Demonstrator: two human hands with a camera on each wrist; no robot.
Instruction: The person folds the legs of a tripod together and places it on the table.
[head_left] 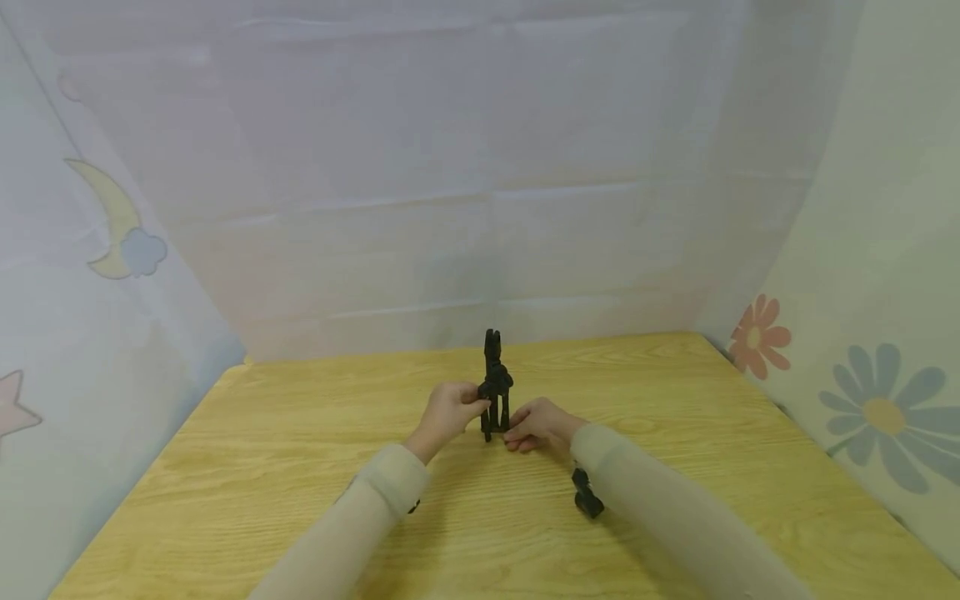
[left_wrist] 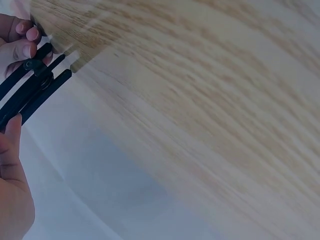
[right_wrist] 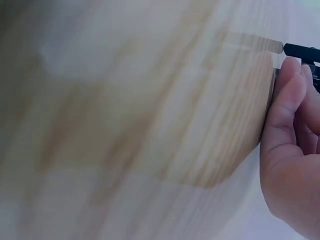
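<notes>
A small black tripod [head_left: 494,375] stands upright on the wooden table, its legs close together. My left hand [head_left: 448,412] grips it around mid-height from the left, thumb and fingers at the top of the legs. Lower down, my right hand [head_left: 540,423] pinches the bottom end of a leg near the tabletop. In the left wrist view, the tripod's dark legs [left_wrist: 42,97] and a hinge lie between my two hands. The right wrist view catches only a leg tip [right_wrist: 300,51] beside my fingers; the rest is out of frame or hidden.
The wooden table [head_left: 300,467] runs back to a pale cloth backdrop [head_left: 450,167]. Side walls carry a moon print [head_left: 112,217] on the left and flower prints [head_left: 885,417] on the right. A black wrist-worn device [head_left: 587,496] hangs beneath the right sleeve.
</notes>
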